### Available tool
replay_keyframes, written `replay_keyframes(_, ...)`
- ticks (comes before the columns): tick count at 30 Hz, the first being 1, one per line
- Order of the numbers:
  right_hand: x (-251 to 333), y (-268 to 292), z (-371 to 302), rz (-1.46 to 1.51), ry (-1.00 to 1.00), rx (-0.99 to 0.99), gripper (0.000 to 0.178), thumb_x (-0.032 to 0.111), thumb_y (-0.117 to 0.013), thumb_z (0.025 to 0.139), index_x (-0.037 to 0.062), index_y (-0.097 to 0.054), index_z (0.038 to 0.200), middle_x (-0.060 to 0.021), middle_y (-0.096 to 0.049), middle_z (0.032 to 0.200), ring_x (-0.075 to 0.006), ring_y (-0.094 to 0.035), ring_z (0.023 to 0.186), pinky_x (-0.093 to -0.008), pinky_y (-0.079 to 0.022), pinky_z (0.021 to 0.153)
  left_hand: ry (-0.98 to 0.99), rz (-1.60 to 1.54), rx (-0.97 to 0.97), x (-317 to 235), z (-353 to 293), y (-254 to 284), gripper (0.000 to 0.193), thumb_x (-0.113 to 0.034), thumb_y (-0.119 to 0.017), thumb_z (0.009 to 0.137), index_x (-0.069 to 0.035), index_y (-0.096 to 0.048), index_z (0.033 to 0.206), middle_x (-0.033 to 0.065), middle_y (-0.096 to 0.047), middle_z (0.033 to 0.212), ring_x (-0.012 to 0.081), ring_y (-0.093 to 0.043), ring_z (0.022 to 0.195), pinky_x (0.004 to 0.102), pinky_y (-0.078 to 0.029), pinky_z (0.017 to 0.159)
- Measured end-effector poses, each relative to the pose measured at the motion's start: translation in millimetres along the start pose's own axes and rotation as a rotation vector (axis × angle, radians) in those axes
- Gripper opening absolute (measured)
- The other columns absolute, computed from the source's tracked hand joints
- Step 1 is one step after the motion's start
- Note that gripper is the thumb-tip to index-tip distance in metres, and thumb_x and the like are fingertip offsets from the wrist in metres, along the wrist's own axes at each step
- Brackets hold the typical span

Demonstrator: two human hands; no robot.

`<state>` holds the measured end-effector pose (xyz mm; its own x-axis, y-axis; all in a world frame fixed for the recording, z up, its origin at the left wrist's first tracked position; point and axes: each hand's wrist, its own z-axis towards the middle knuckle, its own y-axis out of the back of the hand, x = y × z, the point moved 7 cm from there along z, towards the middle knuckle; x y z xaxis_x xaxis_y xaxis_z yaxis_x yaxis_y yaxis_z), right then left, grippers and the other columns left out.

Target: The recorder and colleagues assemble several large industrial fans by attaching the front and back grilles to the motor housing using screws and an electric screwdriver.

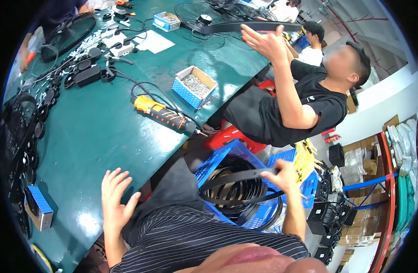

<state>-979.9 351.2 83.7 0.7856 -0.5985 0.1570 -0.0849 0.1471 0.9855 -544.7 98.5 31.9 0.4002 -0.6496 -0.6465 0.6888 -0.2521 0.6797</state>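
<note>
At four o'clock in the view, the person's right hand [287, 176] has its grip closed on a flat black hoop [238, 176], the fingers wrapped over the band near its right end. The hoop is at five o'clock, held over a blue crate [212, 162], where more black rings [231, 164] lie stacked. At eight o'clock the left hand [114, 199] has its grip released, fingers spread and thumb apart, by the near edge of the green bench [81, 150]; whether it touches the bench cannot be told.

At ten o'clock an orange and black power screwdriver [163, 114] lies on the bench, its bit pointing toward four o'clock. Near it, at half past eleven, stands a blue box of small screws [194, 86], and farther off at eleven o'clock lies white paper [155, 42]. Black parts [27, 127] crowd the bench at nine o'clock.

At two o'clock sits a co-worker [320, 98] in a black shirt, with a raised hand [269, 44] at one o'clock beside a long black band [245, 27]. Yellow strips [305, 160] hang at half past three, just beyond the right hand.
</note>
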Motion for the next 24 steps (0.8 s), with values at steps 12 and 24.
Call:
replay_keyframes(12, -37, 95, -3, 1.596, -0.13, -0.08, 0.063, 0.069, -0.036, 0.094, 0.0139, -0.036, 0.065, 0.0063, -0.026, 0.051, -0.0067, -0.024, 0.04, -0.0257, -0.023, 0.042, 0.201, -0.626, -0.042, 19, -3, -38, 0.091, -0.03, -0.08, 0.075, -0.001, -0.033, 0.147, 0.0204, -0.04, 0.148, 0.0341, -0.038, 0.139, 0.0452, -0.03, 0.113)
replay_keyframes(24, 161, -145, 73, 2.107, -0.396, 0.653, 0.064, 0.069, -0.038, 0.094, 0.0117, -0.046, 0.066, 0.0048, -0.029, 0.051, -0.0082, -0.029, 0.042, -0.0259, -0.027, 0.042, 0.443, -1.563, -0.514, 73, -49, 16, 0.071, -0.056, -0.024, 0.102, 0.004, -0.047, 0.132, 0.0137, -0.062, 0.079, 0.0213, -0.061, 0.057, 0.0264, -0.047, 0.046)
